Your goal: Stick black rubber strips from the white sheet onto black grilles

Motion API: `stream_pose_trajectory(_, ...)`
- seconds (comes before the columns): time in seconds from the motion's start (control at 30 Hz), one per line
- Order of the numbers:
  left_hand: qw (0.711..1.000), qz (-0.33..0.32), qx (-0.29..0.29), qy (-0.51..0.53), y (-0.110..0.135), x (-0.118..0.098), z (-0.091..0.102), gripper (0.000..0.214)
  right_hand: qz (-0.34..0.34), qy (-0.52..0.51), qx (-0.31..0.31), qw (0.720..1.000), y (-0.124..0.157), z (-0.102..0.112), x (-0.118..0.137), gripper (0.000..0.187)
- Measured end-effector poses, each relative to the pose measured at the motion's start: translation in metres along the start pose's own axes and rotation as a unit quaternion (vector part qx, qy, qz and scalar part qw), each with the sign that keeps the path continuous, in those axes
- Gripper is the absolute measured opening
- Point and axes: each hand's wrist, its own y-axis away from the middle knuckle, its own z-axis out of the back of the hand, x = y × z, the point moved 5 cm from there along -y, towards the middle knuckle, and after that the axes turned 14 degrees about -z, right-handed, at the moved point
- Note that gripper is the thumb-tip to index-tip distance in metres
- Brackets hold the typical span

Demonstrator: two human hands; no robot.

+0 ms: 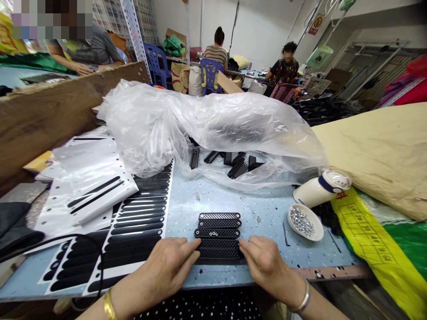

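Note:
Several black plastic bars [219, 233] with a diamond-textured face lie side by side in a stack of rows on the blue table in front of me. The upper ones have a small silver ring at their ends, and a few loose silver rings [213, 234] rest mid-way along the third. My left hand [171, 262] is closed, its thumb and fingers at the left end of a nearer black bar [218, 244]. At that bar's right end, my right hand [267, 260] has its fingertips pressed together. Whether a small ring is between those fingertips is hidden.
A white bowl [305, 222] of small silver rings stands at right, beside a lying white bottle [320, 187]. Behind, a clear plastic bag [233, 120] holds more black bars. Sheets of black adhesive strips [136, 218] cover the left side. Other people sit farther back.

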Motion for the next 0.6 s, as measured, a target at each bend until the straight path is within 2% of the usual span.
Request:
stream_pose_trajectory(0.1,0.999,0.006,-0.044,0.010,-0.020,0.006,-0.002,0.025,-0.015,-0.012,0.009,1.000,-0.020,-0.009,0.010,0.032)
stream_pose_trajectory(0.2,1.000,0.005,-0.017,-0.011,-0.042,0.011,-0.015,0.020,-0.021,0.004,0.041,0.999,-0.039,-0.024,0.023,0.026)
stream_pose_trajectory(0.3,1.000,0.005,0.010,-0.024,-0.054,0.014,-0.024,0.025,-0.028,0.023,0.073,0.997,-0.049,-0.036,0.030,0.021)
stream_pose_trajectory(0.43,1.000,0.000,0.004,-0.010,-0.045,0.010,-0.022,0.027,-0.030,0.022,0.083,0.996,-0.043,-0.033,0.029,0.025)
stream_pose_trajectory(0.6,0.998,-0.027,-0.058,0.001,-0.018,-0.010,-0.016,0.027,-0.022,0.015,0.093,0.995,-0.008,-0.019,0.026,0.027)
